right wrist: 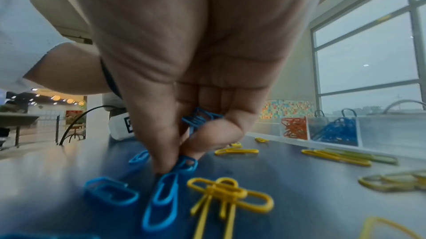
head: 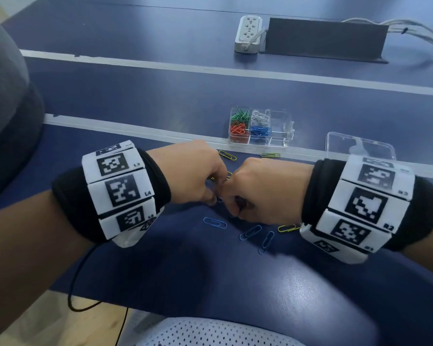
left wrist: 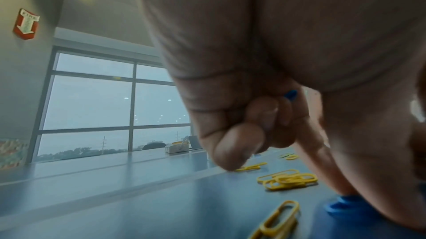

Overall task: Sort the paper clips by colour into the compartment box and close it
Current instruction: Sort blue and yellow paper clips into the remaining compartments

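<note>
Biggest risk here is probably the right hand (right wrist: 184, 82) just being overloaded: it's got a small bundle of blue paper clips (right wrist: 201, 117) tucked under its curled fingers while thumb and forefinger pinch one more blue clip (right wrist: 186, 163) off the table, so a slip could dump the lot back among the yellow paper clips (right wrist: 228, 192) lying right beside them. Clips also hook into each other, and a yellow one could ride along into the blue compartment unnoticed. The left hand (head: 193, 171) is curled up too, knuckle to knuckle with the right, with a bit of blue clip (left wrist: 291, 94) showing between its fingers, so it looks to be holding one as well. The compartment box (head: 283, 126) sits further back on the desk, well apart from the hands, with green, white, red and blue already sorted and the rightmost cells looking empty; its clear lid (head: 360, 146) lies off to the right, so closing is a way off. The surface is a smooth dark blue desk (head: 160, 258), slick enough that flat clips are fiddly to lift. The room's an office with big windows (left wrist: 92, 100), grey daylight, a white power strip (head: 248, 33) further back.
</note>
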`<state>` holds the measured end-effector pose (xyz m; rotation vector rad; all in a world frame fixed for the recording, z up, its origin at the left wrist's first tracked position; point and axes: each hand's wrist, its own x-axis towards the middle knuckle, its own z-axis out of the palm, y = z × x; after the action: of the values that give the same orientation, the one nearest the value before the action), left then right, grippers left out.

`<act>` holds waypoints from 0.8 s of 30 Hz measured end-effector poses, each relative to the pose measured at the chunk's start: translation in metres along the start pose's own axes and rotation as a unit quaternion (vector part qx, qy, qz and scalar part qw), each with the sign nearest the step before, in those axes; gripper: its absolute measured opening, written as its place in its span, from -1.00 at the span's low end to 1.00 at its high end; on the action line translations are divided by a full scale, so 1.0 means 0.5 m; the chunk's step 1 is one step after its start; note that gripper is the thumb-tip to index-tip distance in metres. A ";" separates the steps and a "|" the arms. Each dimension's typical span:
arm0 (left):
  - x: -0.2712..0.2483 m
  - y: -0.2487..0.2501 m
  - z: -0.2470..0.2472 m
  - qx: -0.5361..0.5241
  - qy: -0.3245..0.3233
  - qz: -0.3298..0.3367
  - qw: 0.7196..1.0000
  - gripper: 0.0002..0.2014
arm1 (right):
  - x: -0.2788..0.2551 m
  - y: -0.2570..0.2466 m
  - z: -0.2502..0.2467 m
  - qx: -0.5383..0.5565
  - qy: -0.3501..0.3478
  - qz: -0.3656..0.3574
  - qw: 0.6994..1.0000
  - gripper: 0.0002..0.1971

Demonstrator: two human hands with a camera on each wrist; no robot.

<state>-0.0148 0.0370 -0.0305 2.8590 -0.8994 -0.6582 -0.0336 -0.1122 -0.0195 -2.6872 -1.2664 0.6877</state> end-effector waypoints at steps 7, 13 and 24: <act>-0.011 0.005 0.005 0.012 0.012 0.003 1.000 -0.90 | 0.000 0.020 -0.001 0.030 0.034 0.022 0.999 -0.74; -0.025 0.000 -0.004 -0.057 0.054 -0.038 0.996 -0.89 | -0.007 0.045 -0.015 0.111 0.058 0.063 0.990 -0.76; -0.040 0.006 0.001 -0.125 -0.002 -0.018 0.992 -0.84 | -0.004 0.008 0.003 0.013 0.034 0.063 0.997 -0.76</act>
<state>-0.0314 0.0459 -0.0229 2.6577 -0.7104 -0.7237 -0.0328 -0.1165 -0.0214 -2.7630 -1.0721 0.6155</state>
